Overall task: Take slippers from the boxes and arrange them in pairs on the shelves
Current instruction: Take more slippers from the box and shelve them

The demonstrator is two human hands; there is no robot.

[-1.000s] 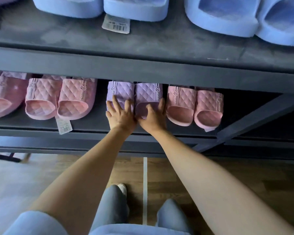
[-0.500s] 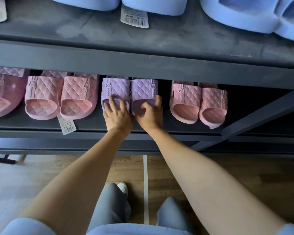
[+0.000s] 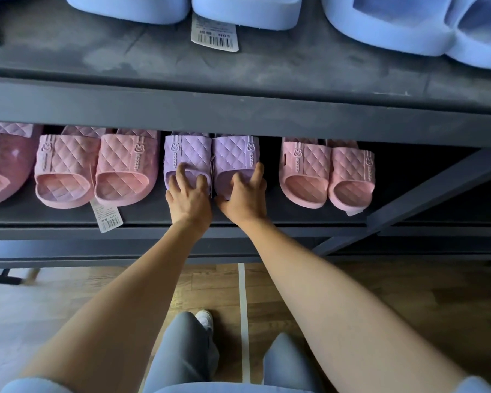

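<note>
A pair of purple quilted slippers stands side by side on the dark lower shelf (image 3: 153,215), toes toward me. My left hand (image 3: 189,195) lies over the toe of the left purple slipper (image 3: 187,151), fingers curled on its strap edge and thumb at its outer side. My right hand (image 3: 244,198) grips the toe of the right purple slipper (image 3: 236,153), with fingers curled into the opening and one finger along its right side. The heels are hidden under the upper shelf's edge.
A pink pair (image 3: 97,168) stands close on the left with a barcode tag (image 3: 107,218); another pink pair (image 3: 326,171) stands to the right across a gap. Blue slippers (image 3: 408,21) sit on the upper shelf (image 3: 238,109). A diagonal brace (image 3: 425,199) crosses at lower right.
Both hands have slid the purple pair to the left, away from the right pink pair, so a gap has opened there. The view has shifted slightly.
</note>
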